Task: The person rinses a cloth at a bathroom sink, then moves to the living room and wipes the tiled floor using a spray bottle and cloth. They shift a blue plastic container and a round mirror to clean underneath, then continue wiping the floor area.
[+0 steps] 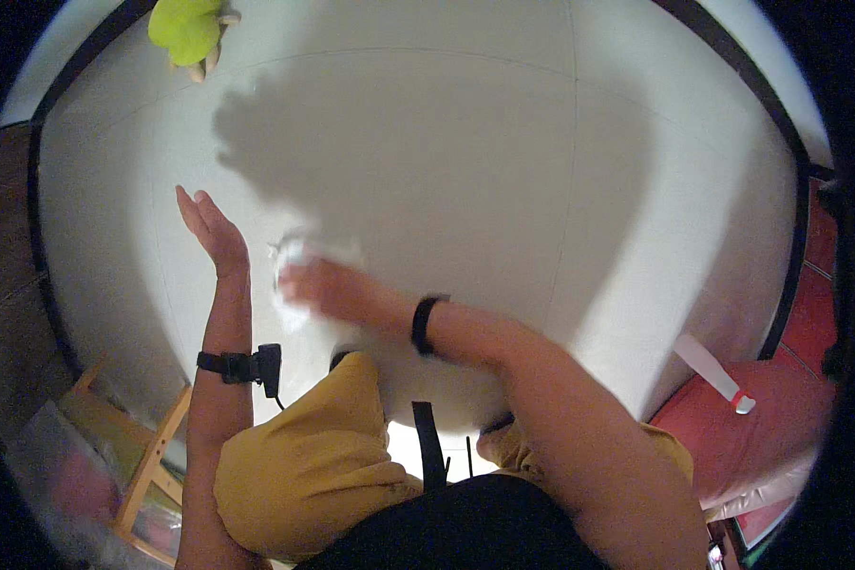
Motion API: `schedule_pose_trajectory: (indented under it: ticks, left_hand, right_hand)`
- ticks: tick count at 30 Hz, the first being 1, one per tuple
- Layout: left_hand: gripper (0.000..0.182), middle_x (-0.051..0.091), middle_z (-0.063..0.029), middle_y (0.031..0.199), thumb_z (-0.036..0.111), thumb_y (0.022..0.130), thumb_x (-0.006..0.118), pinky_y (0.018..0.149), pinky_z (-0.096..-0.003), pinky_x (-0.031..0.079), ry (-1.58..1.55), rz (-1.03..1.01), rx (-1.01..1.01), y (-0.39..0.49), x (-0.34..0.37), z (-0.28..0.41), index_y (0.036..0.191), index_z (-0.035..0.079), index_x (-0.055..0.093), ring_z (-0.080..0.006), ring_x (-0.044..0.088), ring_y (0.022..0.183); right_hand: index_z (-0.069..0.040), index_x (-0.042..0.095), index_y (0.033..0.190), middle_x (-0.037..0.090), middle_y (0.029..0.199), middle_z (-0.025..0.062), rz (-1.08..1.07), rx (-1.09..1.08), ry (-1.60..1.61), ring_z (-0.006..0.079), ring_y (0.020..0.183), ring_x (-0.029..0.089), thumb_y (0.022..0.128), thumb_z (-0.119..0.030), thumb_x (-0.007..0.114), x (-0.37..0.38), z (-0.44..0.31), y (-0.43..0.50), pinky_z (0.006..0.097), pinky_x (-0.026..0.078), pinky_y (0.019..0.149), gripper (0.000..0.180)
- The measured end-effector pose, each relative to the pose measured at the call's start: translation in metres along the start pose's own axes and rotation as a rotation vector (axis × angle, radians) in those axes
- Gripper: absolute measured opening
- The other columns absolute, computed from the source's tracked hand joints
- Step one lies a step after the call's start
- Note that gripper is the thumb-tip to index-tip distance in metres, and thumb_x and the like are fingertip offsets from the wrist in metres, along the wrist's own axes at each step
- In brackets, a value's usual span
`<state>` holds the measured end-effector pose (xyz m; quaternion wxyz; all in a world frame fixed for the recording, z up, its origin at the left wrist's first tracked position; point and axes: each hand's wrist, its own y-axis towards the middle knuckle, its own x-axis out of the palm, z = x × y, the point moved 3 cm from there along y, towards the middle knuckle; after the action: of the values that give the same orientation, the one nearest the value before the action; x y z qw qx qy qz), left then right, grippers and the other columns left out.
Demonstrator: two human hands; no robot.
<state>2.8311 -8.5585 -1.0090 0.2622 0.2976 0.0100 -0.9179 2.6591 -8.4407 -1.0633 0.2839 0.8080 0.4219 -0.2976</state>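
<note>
My right hand point(328, 288), blurred by motion, is closed over a white cloth point(290, 313) pressed on the pale tiled floor point(470, 157). A black band is round its wrist. To the left of it, my left hand point(210, 231) is held out over the floor with its fingers extended and nothing in it. A small black device point(267, 370) is strapped to the left forearm. A dark shadow of the body and an arm falls across the tiles.
A bright green plush item point(185, 32) lies at the far left. On the right, a white bottle point(709, 370) with a red collar lies by a red cushion point(769, 413). A wooden frame point(153, 456) and clear plastic bags stand at the lower left. Dark strips edge the floor.
</note>
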Motion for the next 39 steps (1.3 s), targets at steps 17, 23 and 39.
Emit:
schedule_pose_trajectory:
  ticks: [17,23,39]
  left_hand:
    - [0.056,0.039,-0.0296,0.146,0.032,0.105,0.043,0.116,-0.0459,0.027,0.164,-0.025,0.136,-0.007,0.007,-0.032,0.141,-0.010,0.039,-0.0411,0.037,0.137]
    - [0.053,0.037,-0.0240,0.149,0.030,0.106,0.042,0.117,-0.0447,0.026,0.182,-0.031,0.287,0.000,0.009,0.000,0.145,-0.005,0.036,-0.0357,0.032,0.141]
    - [0.053,0.038,-0.0208,0.151,0.031,0.104,0.044,0.117,-0.0508,0.021,0.469,-0.266,0.302,-0.029,0.020,-0.010,0.147,0.000,0.036,-0.0393,0.028,0.142]
  right_hand:
    - [0.000,0.051,0.132,0.040,0.147,0.0251,0.424,1.111,-0.798,0.0376,0.136,0.038,0.089,-0.035,0.060,-0.216,0.199,-0.247,0.0553,0.029,0.109,0.057]
    - [-0.003,0.038,0.146,0.032,0.157,0.0155,0.232,0.391,0.143,0.0300,0.146,0.027,0.084,-0.027,0.063,-0.040,0.009,-0.014,0.0462,0.009,0.123,0.071]
    - [-0.010,0.047,0.141,0.043,0.149,0.0126,0.516,0.857,-0.618,0.0323,0.139,0.039,0.100,-0.033,0.043,-0.230,0.248,-0.163,0.0562,0.030,0.112,0.047]
